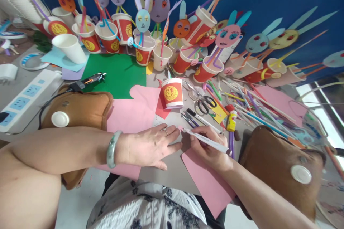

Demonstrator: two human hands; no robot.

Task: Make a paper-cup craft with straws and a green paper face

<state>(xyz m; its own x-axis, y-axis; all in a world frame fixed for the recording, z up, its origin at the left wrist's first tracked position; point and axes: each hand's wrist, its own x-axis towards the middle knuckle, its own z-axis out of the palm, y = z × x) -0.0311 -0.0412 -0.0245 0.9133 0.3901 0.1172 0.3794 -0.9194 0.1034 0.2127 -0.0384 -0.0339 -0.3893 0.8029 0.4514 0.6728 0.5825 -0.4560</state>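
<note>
Grips white marker pen [208, 141] in right hand [214, 156] with closed fingers [197, 145], keeping its tip at small pink paper scrap [180, 127] on grey surface [163, 177]; rests left hand [150, 146] flat beside scrap, fingers loosely spread, grasping nothing.

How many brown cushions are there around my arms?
2: one cushion partly covered by the left forearm, another cushion partly covered by the right forearm. No others visible.
</note>
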